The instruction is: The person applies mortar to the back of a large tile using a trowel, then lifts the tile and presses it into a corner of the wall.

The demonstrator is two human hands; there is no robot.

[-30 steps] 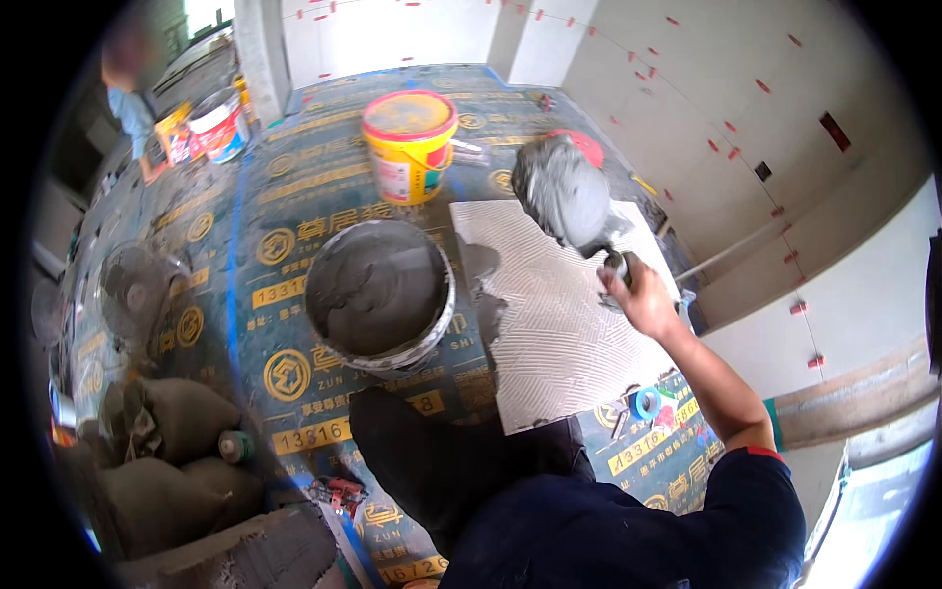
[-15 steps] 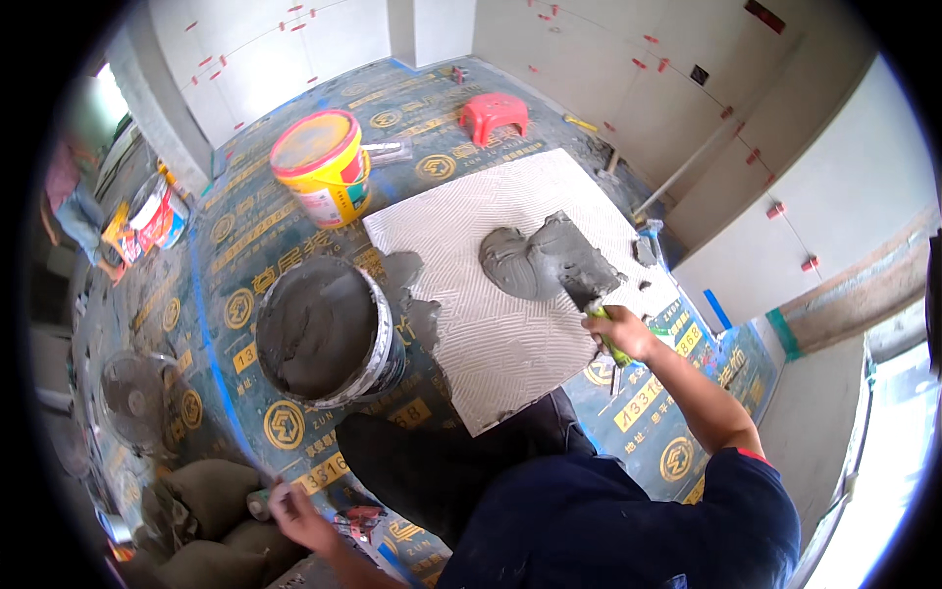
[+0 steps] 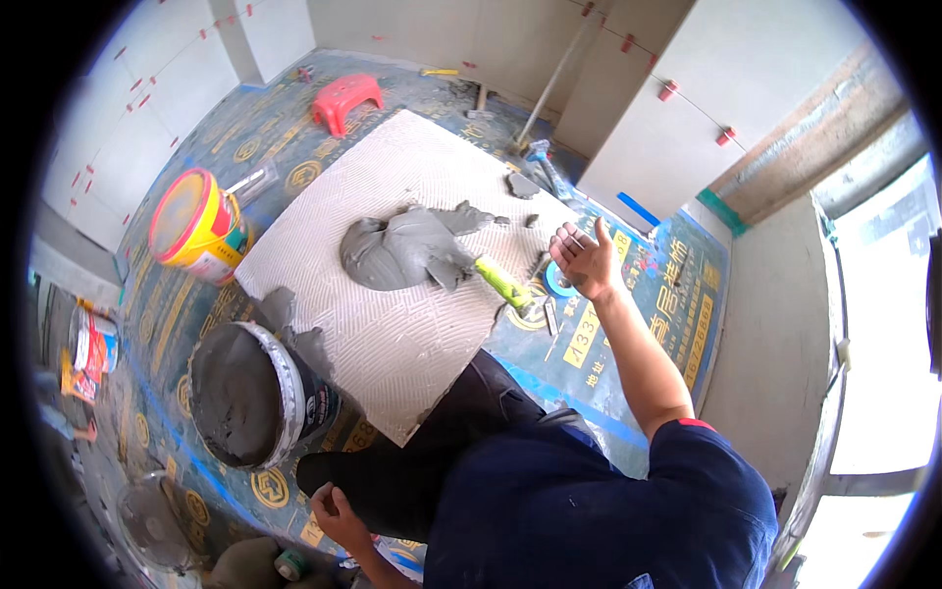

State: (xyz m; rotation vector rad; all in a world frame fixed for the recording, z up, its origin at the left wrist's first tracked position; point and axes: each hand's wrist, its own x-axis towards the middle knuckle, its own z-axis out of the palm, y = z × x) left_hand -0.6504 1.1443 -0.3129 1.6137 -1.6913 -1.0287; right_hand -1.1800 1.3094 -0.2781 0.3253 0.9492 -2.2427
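- In the head view, the right hand (image 3: 586, 265) is let go, palm turned up and fingers apart, off the right edge of the ridged pale tile (image 3: 392, 348); the left hand (image 3: 340, 517) curls loosely nearer the person than the tile, and I cannot tell whether it holds anything.
- Half a second ago the right hand gripped the trowel (image 3: 503, 285); now the trowel lies on the tile, green handle reaching the right edge, blade hidden by mortar.
- The mortar mound (image 3: 392, 252) sits mid-tile, as it did then.
- Left of the tile, a white-rimmed bucket (image 3: 287, 378) holds smooth grey mortar nearly to its brim.
- Beside the tile's far-left edge stands a yellow bucket (image 3: 218, 236) with a red rim; its top is dusty yellow, lid or contents unclear.
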